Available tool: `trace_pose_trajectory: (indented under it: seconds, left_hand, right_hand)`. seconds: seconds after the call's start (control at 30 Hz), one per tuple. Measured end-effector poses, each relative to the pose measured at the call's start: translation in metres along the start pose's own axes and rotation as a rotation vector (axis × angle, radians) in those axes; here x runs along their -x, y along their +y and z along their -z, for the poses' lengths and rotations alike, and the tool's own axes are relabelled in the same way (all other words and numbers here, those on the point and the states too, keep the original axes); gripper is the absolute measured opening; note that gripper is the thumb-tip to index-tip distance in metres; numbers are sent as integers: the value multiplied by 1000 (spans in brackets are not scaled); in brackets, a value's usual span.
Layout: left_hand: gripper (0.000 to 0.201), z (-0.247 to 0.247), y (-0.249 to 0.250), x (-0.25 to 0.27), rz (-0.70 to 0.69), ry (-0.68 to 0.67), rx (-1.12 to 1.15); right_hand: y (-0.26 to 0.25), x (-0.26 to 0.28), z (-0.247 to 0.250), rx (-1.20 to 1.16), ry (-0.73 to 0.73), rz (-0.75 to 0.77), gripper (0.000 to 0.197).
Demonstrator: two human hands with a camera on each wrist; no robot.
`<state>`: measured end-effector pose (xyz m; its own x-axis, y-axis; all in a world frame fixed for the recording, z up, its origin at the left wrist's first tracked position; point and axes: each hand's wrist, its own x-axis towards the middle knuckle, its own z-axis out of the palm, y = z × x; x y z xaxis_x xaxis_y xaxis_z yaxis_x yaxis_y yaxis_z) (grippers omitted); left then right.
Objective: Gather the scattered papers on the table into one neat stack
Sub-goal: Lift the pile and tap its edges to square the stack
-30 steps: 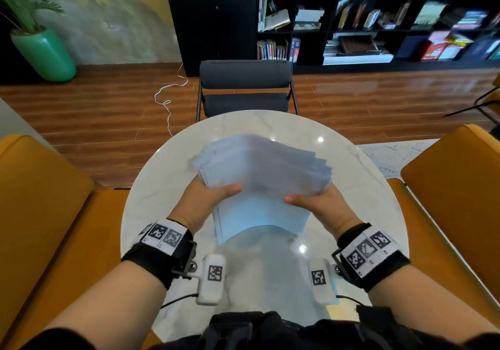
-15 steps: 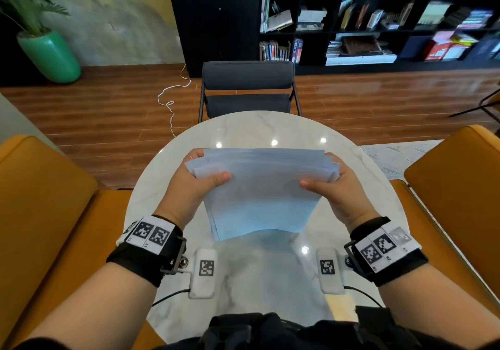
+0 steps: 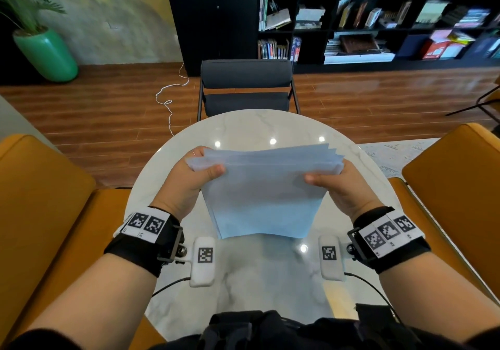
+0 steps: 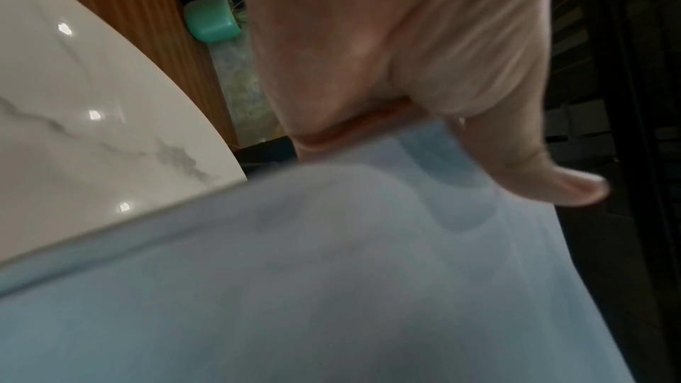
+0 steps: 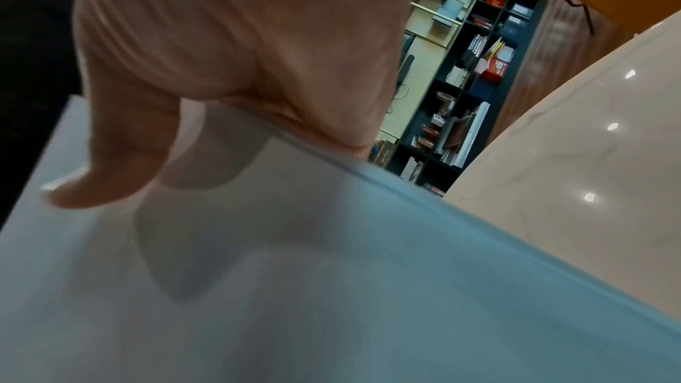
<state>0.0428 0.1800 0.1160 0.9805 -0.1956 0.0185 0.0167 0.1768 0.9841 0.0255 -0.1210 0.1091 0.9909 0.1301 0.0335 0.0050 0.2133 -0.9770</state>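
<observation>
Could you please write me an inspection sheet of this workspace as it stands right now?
Surface: round white marble table, glossy, with ceiling-light reflections.
Job's things: stack of papers held upright, its lower edge at the tabletop; top edges uneven and fanned at the right corner.
Clutter: nothing seen loose on the table.
Grippers: left hand grips the stack's left edge, thumb in front; right hand grips the right edge likewise.
Cables: thin black cables run from the wrist-worn cameras; a white cord lies on the floor.
Surroundings: grey chair opposite, orange chairs at both sides, black bookshelf, green plant pot.
</observation>
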Motion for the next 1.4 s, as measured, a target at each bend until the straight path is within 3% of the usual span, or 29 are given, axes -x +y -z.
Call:
trace_pose_trajectory:
  seconds: [0.13,0.23,0.33,0.43,0.57,0.63,0.83,1.0,1.17,1.3,1.4]
  left_hand:
    - [74,10,2,2,7,-109,25]
    - [82,-3,-5,2,43,-169,-18]
    - [70,-9,-8,-2,66,-140,19]
    - [65,0,-12,1,86,-144,36]
    - [66,-11,-27,5,142,-44,17]
    - [69,-10,-22,2,113,-11,34]
    - [92,3,-11,-4,90,-112,42]
    - [93,-6,-15,-6,125,-28,25]
    - [63,-7,-23,5,241,-94,-89]
    - [38,-22,-16,6,210,153,-194]
    - [28,-26,7,-1,124,248,-316]
  right_hand:
    - [2,1,8,-21,-120,-25,47]
    - [12,2,0,-24,-103,-59,45]
    - [13,0,-4,-38,-69,-57,45]
    - [15,1,5,-40,-66,-103,59]
    - [20,2,-4,-16,-29,-106,47]
    - [13,-2,-8,-27,-21,-87,45]
    - [3,-6,6,6,-143,-114,56]
    - [10,-6,-4,2,-50,-72,45]
    - [10,5,-4,27,-40,-114,41]
    - [2,1,-15,79,84,-103,37]
    - [-34,-4,-11,360,137,31,33]
